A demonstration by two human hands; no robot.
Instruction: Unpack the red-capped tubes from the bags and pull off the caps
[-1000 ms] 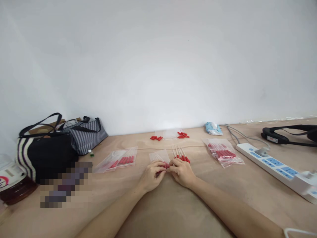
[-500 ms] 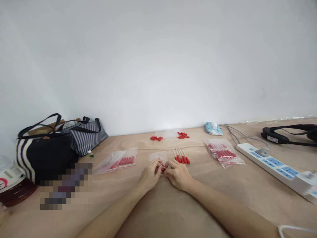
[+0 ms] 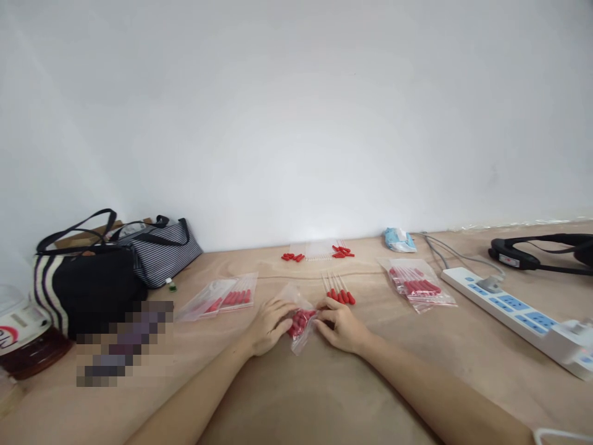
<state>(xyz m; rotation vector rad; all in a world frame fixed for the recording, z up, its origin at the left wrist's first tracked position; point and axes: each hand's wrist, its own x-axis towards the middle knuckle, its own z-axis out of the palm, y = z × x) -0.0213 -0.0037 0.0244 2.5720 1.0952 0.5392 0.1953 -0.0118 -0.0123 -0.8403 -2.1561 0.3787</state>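
A clear zip bag (image 3: 302, 325) with several red-handled pieces in it lies on the table between my hands. My left hand (image 3: 269, 322) grips its left side, fingers over the upper part and thumb below. At the right edge, my right hand (image 3: 343, 325) is curled with fingertips and thumb on the plastic; its exact hold is partly hidden. Just beyond my right hand lie loose thin pale sticks with red handles (image 3: 341, 297). Filled bags (image 3: 238, 296) rest to the left, and a pile of filled bags (image 3: 419, 285) lies to the right.
By the wall are red pieces (image 3: 293, 257), more red pieces (image 3: 343, 252) and clear bags (image 3: 317, 250). A blue tissue pack (image 3: 399, 240), power strip (image 3: 514, 315) and black headset (image 3: 532, 253) occupy the right. Black bag (image 3: 97, 284), striped bag (image 3: 162, 253) and jar (image 3: 28, 340) stand left.
My hands have moved apart, the left one outward to the left. The bag between them now shows more, with its lower end spread toward me.
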